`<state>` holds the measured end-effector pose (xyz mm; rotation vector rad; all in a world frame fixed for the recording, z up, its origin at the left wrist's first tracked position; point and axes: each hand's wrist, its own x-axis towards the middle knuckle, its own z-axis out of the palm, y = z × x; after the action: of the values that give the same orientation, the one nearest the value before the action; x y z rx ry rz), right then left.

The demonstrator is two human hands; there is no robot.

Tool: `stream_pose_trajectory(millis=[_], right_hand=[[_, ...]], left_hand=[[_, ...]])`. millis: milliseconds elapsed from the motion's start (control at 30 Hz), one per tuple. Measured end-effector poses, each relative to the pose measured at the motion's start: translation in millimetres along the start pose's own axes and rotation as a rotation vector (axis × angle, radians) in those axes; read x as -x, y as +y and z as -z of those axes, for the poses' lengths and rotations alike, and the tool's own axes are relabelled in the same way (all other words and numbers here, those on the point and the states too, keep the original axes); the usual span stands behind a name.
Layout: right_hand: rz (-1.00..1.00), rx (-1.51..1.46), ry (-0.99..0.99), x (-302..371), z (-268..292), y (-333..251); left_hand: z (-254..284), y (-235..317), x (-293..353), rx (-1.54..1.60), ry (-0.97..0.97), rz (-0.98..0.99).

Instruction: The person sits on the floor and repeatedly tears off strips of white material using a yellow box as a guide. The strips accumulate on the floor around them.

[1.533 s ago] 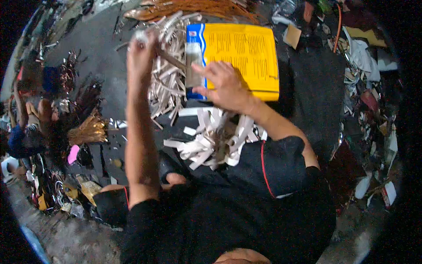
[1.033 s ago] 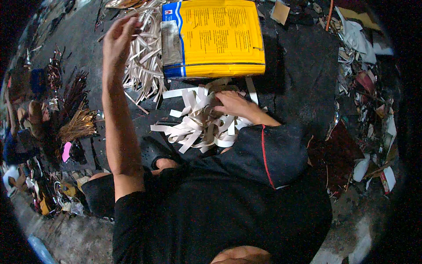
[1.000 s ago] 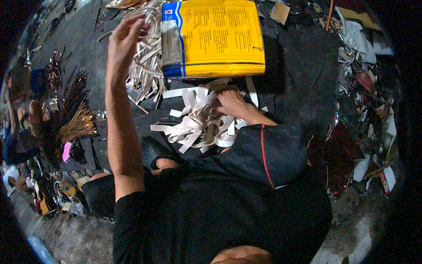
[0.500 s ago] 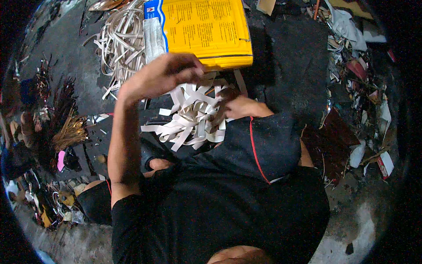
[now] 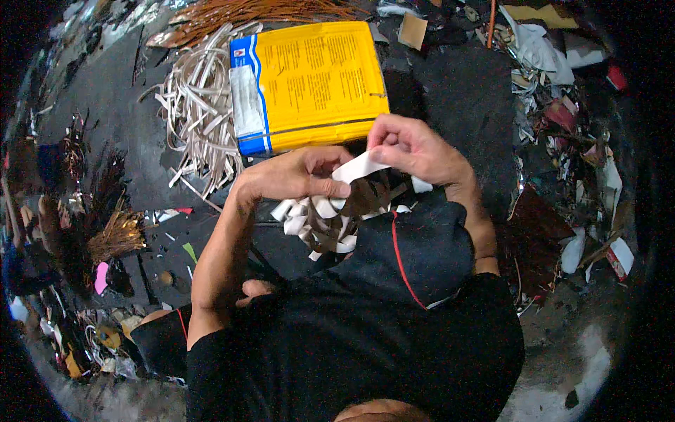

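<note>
A short white strip (image 5: pixel 360 167) is stretched between my two hands, just in front of the yellow tin. My left hand (image 5: pixel 299 172) pinches its left end between thumb and fingers. The right end is gripped by my right hand (image 5: pixel 415 149), with the fingers curled. Beneath them lies a loose heap of similar white strips (image 5: pixel 320 219), partly shaded by my hands. The yellow and blue rectangular tin (image 5: pixel 316 74) lies flat just beyond both hands. To the left of the tin is a tangled bundle of longer, thinner whitish strips (image 5: pixel 200 105).
Reddish-brown bristly fibres (image 5: pixel 260 10) lie beyond the tin. Bundles of dark and tan bristles (image 5: pixel 116 235) sit at the left, near a pink scrap (image 5: pixel 101 278). Mixed scraps and rags (image 5: pixel 552 63) line the right side. My dark-clothed knee (image 5: pixel 436 246) is raised beside the heap.
Both hands have come together above the heap; my right hand has risen from it and a white strip now spans them. The tin appears lower in view.
</note>
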<state>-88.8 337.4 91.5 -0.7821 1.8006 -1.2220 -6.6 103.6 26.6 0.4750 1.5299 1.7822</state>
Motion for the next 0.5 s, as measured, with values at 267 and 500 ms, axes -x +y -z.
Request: stream_pose_trajectory(millis=[267,500], right_hand=[[0.594,-0.876,0.581,52,74,-40],[0.257,0.278,0.512,53,56,-63]], left_hand=[[-2,-52,-6,-0.571,-0.016,0.025],[-11,36,2,-0.415,0.415,0.004]])
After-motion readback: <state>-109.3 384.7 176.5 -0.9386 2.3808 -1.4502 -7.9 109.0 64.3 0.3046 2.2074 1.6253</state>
